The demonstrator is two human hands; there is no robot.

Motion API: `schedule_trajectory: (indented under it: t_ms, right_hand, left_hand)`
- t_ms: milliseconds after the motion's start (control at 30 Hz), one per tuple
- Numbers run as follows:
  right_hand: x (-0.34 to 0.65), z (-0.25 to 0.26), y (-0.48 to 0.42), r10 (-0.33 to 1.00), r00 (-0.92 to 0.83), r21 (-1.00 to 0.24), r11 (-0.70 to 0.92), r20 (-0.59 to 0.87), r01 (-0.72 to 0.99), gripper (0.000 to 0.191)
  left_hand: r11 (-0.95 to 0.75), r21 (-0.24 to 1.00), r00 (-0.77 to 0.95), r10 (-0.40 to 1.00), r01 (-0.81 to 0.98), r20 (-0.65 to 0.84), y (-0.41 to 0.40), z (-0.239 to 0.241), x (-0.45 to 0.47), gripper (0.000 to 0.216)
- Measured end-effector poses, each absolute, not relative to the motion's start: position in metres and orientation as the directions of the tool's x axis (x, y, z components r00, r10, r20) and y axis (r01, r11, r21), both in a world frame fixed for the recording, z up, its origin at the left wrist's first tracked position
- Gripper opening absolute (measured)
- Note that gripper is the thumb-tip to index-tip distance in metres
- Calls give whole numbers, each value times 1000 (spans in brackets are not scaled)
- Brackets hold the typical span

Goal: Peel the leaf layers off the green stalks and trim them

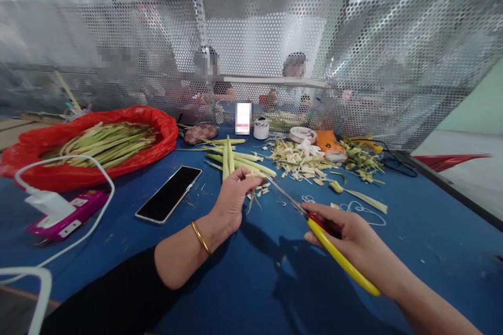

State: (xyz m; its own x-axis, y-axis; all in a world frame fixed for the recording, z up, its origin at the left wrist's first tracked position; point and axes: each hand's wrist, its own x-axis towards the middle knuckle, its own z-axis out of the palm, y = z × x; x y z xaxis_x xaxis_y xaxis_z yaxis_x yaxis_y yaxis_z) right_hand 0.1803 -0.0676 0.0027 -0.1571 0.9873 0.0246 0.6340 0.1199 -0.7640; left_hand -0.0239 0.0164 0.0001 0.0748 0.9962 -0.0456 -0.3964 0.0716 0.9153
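My left hand (231, 199) is closed in a pinch, with a pale strip of plant stalk (254, 174) at its fingertips and thin shreds hanging below. My right hand (356, 238) is wrapped round a pair of scissors (346, 264) with long yellow handles and some red near the pivot. The slim blades point up and left, their tips close to the left fingertips; whether they touch the strip I cannot tell. Just beyond the left hand lie several light green stalks (228, 157) on the blue table (314, 293).
A red plastic bag (165, 138) of stalks stands at left. Nearer are a black phone (168, 194) and a purple power strip (84, 209) with a white cable. Trimmings (291, 159), a tape roll (302, 135) and white string (365, 210) lie right. A perforated metal screen (267, 36) closes the back; people sit behind.
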Motion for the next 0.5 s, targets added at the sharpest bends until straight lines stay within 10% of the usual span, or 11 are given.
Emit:
schedule_trajectory:
  t_ms: [500]
  right_hand:
    - [176,13,-70,985,-156,-715,158,70,681,31]
  left_hand:
    - [96,901,77,995,-424,-70,18,-2,-24,21]
